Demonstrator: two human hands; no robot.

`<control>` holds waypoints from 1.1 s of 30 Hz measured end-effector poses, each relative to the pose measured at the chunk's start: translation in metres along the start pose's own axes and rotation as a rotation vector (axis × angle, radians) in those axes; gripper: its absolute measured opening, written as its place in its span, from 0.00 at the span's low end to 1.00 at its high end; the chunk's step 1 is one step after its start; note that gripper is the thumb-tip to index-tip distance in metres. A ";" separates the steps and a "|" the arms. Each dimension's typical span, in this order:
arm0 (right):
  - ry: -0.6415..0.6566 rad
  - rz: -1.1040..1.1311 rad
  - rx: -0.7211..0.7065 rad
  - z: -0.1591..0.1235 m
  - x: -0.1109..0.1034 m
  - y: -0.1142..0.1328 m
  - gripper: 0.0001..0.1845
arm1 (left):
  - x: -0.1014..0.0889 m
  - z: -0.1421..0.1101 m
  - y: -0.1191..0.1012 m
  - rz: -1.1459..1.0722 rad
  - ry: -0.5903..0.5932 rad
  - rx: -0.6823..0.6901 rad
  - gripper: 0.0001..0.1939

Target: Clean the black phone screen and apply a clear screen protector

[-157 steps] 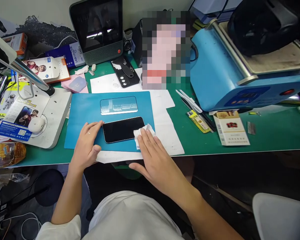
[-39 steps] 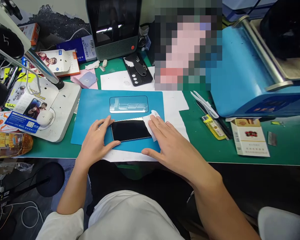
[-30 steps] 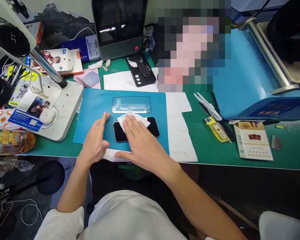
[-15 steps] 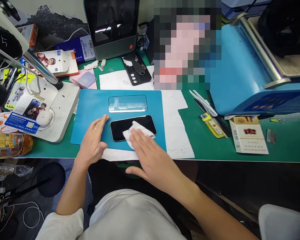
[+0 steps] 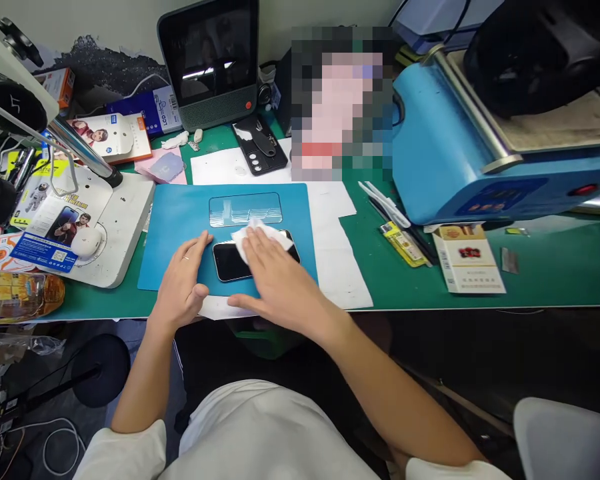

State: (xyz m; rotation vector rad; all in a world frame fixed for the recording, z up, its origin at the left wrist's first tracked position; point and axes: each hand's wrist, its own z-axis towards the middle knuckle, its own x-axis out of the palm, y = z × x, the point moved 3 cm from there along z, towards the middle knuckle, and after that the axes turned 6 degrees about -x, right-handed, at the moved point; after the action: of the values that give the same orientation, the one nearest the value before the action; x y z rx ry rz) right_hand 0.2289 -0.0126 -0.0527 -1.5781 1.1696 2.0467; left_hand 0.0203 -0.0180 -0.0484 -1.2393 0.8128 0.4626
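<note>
A black phone (image 5: 226, 261) lies screen up on a blue mat (image 5: 180, 220). My right hand (image 5: 275, 280) lies flat over the phone's middle and presses a white wipe (image 5: 253, 235) onto the screen, fingers stretched out. My left hand (image 5: 183, 283) rests flat on the mat against the phone's left end, fingers together and thumb out. A clear screen protector (image 5: 245, 209) lies on the mat just behind the phone.
A white microscope base (image 5: 123, 227) with packaging stands at the left. A blue roller machine (image 5: 460, 153) fills the back right. A cigarette pack (image 5: 467, 260), tweezers (image 5: 385, 203) and a yellow item (image 5: 400, 241) lie right of the white paper sheets (image 5: 340, 260). A small monitor (image 5: 210, 63) stands behind.
My right hand with the wipe has slid back and forth over the screen, now from the lower middle toward the upper left part. My left hand stays at the phone's left end.
</note>
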 end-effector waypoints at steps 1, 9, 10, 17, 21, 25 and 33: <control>0.002 0.007 -0.024 0.008 0.003 0.008 0.62 | 0.000 0.000 0.000 0.005 -0.001 0.000 0.59; -0.047 -0.021 -0.193 -0.003 0.022 0.041 0.62 | -0.001 0.001 0.001 0.020 -0.008 0.026 0.58; -0.052 -0.024 -0.198 -0.014 0.021 0.037 0.61 | -0.001 0.001 0.000 0.022 -0.008 0.028 0.58; -0.049 -0.082 -0.041 -0.064 0.002 -0.017 0.56 | 0.000 0.000 -0.002 -0.004 0.010 -0.001 0.58; -0.053 -0.087 0.063 -0.040 0.003 -0.023 0.56 | 0.001 -0.001 -0.001 -0.017 0.009 -0.005 0.58; -0.057 -0.031 0.060 0.004 0.012 0.004 0.62 | 0.000 -0.001 0.000 -0.027 0.007 0.023 0.57; -0.034 -0.059 -0.168 -0.008 0.020 0.031 0.59 | -0.001 0.001 0.000 -0.011 -0.006 0.040 0.57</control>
State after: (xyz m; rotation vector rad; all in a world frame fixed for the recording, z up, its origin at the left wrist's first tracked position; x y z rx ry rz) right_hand 0.2066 -0.0426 -0.0586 -1.6246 0.9497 2.1736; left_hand 0.0204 -0.0167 -0.0474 -1.2046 0.8064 0.4394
